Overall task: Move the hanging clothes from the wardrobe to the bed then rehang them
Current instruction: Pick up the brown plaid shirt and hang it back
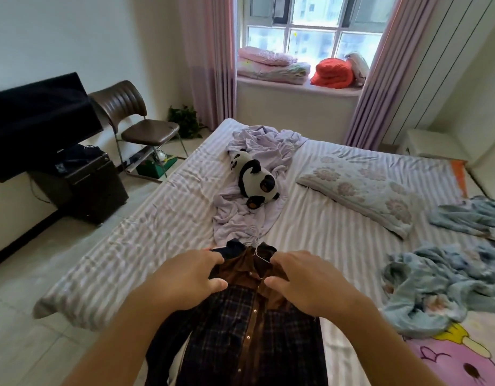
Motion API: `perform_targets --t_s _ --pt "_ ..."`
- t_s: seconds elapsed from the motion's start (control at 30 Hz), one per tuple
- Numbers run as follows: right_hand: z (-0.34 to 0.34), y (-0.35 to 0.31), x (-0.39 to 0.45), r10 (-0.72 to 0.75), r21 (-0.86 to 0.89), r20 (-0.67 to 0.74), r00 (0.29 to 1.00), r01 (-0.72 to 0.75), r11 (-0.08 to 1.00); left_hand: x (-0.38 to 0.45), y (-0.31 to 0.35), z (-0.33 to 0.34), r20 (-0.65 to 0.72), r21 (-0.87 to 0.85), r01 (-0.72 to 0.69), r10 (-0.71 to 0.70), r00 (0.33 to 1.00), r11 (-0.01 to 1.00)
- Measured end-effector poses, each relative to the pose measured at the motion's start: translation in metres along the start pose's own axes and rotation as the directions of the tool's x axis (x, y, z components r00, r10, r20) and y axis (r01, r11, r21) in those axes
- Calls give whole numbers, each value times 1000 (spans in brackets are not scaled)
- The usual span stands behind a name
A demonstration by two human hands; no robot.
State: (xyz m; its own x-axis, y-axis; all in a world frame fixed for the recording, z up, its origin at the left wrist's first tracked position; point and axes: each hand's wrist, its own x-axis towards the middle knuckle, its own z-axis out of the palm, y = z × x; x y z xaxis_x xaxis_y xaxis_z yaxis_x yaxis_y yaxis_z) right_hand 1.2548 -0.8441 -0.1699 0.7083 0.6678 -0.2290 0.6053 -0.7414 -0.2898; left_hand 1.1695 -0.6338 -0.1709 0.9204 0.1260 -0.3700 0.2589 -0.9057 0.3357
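Note:
A brown and dark plaid shirt lies at the near edge of the striped bed, still on a thin wire hanger whose hook pokes out past the collar. My left hand grips the shirt's left shoulder, thumb under and fingers over. My right hand grips the right shoulder beside the collar. A dark garment shows under the shirt at the left. The wardrobe is out of view.
A panda plush lies on a crumpled lilac sheet mid-bed. A flowered pillow and blue blankets sit to the right. A chair, a black cabinet and a TV stand at the left.

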Motion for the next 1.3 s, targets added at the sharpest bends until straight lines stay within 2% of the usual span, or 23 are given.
perform_targets --t_s 0.13,0.3,0.6,0.9,1.07,1.3 --pt "-3 42 50 27 -3 6 1000 -27 1000 63 7 -1 -84 20 -4 5 996 1000" --pt "18 88 106 78 31 9 997 -78 996 141 -4 17 -96 0 16 -16 995 1000" --pt "101 148 200 204 190 37 978 -208 960 274 -57 83 6 -57 75 -75 997 996" --pt "214 214 302 380 266 139 915 -404 875 395 -123 170 95 11 151 -152 984 988" --pt "279 250 355 434 275 191 881 -472 837 450 -146 225 132 72 160 -169 977 984" --pt "346 282 385 496 203 299 815 -562 802 494 -166 283 179 31 202 -204 962 979"
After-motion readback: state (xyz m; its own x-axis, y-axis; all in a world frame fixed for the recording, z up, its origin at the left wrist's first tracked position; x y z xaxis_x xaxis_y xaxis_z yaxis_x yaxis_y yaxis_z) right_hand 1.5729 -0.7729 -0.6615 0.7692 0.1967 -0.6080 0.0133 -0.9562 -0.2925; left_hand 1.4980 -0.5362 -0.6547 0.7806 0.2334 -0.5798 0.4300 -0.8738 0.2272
